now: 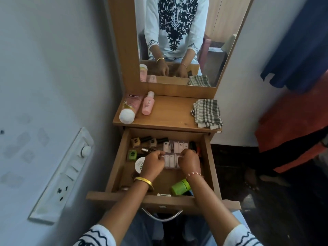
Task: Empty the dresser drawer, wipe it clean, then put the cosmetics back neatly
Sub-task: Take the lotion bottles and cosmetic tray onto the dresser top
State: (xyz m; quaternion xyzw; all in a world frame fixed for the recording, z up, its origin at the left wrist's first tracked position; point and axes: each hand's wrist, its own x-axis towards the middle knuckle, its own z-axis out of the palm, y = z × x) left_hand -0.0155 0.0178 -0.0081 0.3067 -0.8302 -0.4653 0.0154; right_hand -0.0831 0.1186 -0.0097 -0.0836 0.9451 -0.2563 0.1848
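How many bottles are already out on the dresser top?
2: a large pink bottle with a white cap at the left edge, and a smaller pink bottle right beside it. None looks hidden.

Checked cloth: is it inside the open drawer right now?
No, the checked cloth lies folded on the right side of the dresser top, above the open drawer that still holds cosmetics.

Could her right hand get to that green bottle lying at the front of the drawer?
Probably yes. The green bottle lies uncovered near the open drawer's front, just beside her right wrist. The right hand is closed on a clear case further back, so it would need to let go first.
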